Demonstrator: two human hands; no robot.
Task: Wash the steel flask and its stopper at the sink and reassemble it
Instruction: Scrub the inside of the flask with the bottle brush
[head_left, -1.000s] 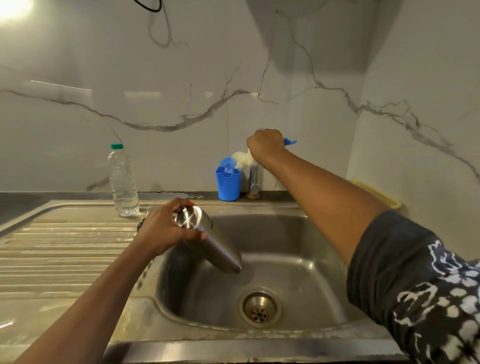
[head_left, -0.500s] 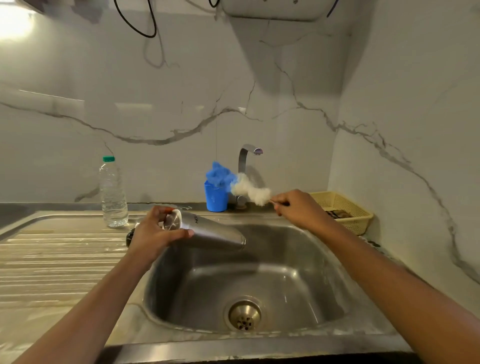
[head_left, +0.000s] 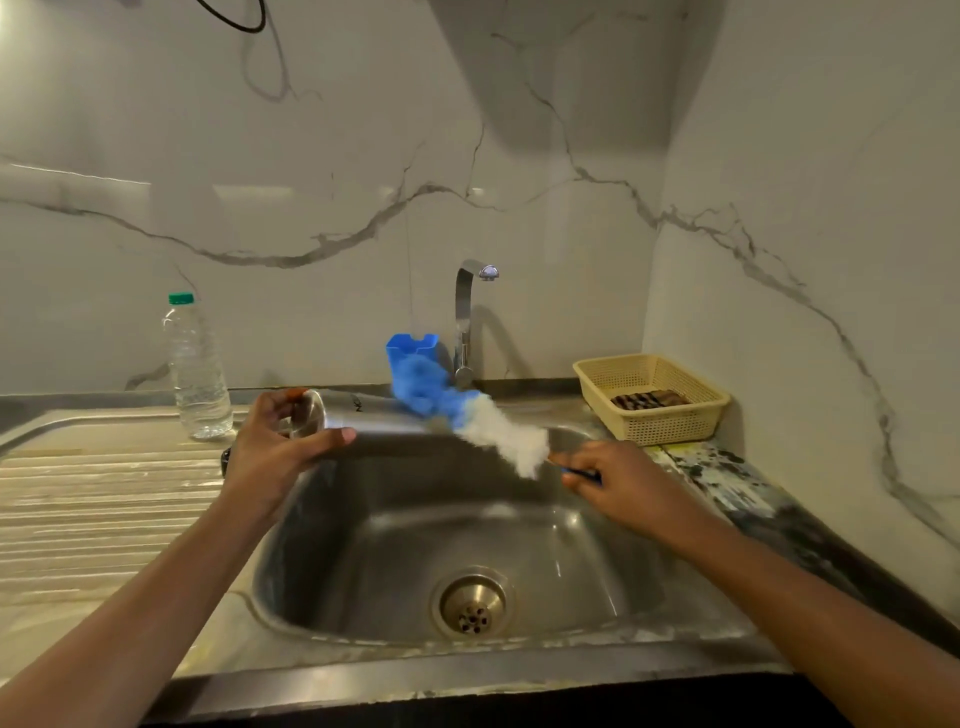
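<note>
I've got the steel flask (head_left: 363, 418) lying near-horizontal over the back-left rim of the sink (head_left: 337, 545), long axis running left-right along that back edge. The left hand (head_left: 275, 452) grips it at its left end, thumb curled under the front and fingers over the top, so that hold looks firm. The shiny round end inside that hand reads as the closed base, so prob. the mouth faces right, but I can't confirm: that end is hidden behind the bottle brush (head_left: 483, 426). The right hand (head_left: 618, 483) sits over the sink's back-right part, fingers curled tight on the brush's thin blue handle, w/ nothing else in it. The brush head is blurred, white fluff nearest the hand and blue fluff at the tip. It slants up-left from the hand twd the flask's right end; touching it or inside it, can't tell. That's the relation that counts: the flask lies left of the brush hand, and the two axes are nearly in line but the brush is angled a bit steeper. I judge the next move needs the brush levelled w/ the flask before pushing in. Step in hand looks like scrubbing the inside; rinse, stopper and reassembly not yet done. The tap (head_left: 465, 322) behind the sink shows no water running. I can't pick out the stopper for sure.
</note>
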